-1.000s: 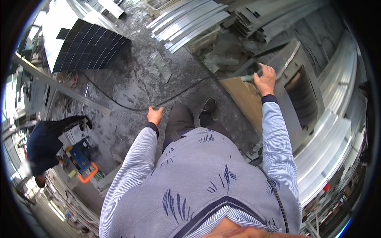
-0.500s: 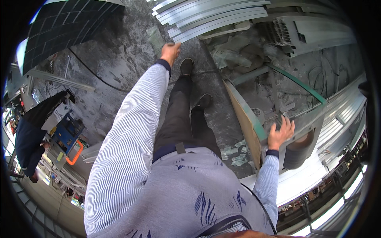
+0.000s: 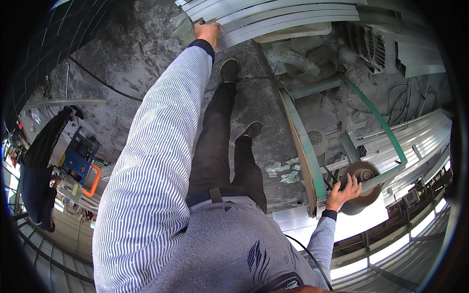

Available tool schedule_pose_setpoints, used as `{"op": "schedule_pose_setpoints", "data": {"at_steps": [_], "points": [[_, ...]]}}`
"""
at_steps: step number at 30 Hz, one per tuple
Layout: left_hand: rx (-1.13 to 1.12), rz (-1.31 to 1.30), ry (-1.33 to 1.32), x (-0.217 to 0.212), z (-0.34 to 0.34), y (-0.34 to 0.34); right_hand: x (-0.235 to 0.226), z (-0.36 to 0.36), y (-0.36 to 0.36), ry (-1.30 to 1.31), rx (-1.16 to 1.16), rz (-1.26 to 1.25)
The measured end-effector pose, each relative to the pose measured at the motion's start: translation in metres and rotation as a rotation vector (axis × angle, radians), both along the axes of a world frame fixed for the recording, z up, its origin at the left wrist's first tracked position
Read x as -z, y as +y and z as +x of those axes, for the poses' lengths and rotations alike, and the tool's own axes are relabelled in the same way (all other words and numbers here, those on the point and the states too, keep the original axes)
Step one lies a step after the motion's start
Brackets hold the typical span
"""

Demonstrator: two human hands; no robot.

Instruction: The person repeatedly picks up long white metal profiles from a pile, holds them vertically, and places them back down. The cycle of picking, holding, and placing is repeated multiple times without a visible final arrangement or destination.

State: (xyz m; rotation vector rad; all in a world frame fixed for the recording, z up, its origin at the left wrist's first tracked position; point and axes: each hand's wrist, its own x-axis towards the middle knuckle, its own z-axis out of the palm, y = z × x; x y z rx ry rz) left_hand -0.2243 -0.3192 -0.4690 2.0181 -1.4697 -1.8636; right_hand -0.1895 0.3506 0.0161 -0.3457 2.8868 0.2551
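Note:
My left hand (image 3: 207,33) is stretched far forward at the near left ends of the stacked long metal strips (image 3: 288,30). Its fingers are curled and appear closed on one strip's end, though the fingertips are partly hidden. On the right, my right hand (image 3: 343,194) holds nothing, its fingers spread. It is beside a dark round wheel (image 3: 375,172) with a hub, overlapping the wheel's edge in view; I cannot tell whether they touch. The wheel is at the near end of a green metal frame (image 3: 320,180).
A board edge (image 3: 298,141) runs along the frame beside my legs. Glassy scraps (image 3: 288,171) litter the floor, and a dark cable (image 3: 105,88) crosses it. Blue equipment with an orange handle (image 3: 93,180) stands at left, near another person (image 3: 36,178). Dark panels (image 3: 44,44) rise at upper left.
My left hand has moved forward onto the strip ends. My right hand has shifted slightly toward me, its fingers still spread. The view has shifted, and the wheel's hub now shows.

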Motion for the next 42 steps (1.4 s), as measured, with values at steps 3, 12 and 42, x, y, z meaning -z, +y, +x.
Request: {"op": "schedule_pose_setpoints", "data": {"at_steps": [3, 12, 42], "points": [[-0.04, 0.11, 0.06, -0.022, -0.003, 0.007, -0.001, -0.001, -0.001, -0.008, 0.01, 0.025], [-0.313, 0.047, 0.097, -0.047, -0.017, 0.011, -0.001, -0.001, 0.002, -0.01, 0.001, 0.029], [-0.178, 0.074, 0.138, -0.028, 0.03, -0.024, -0.002, 0.0, 0.01, -0.042, 0.0, 0.023]]}}
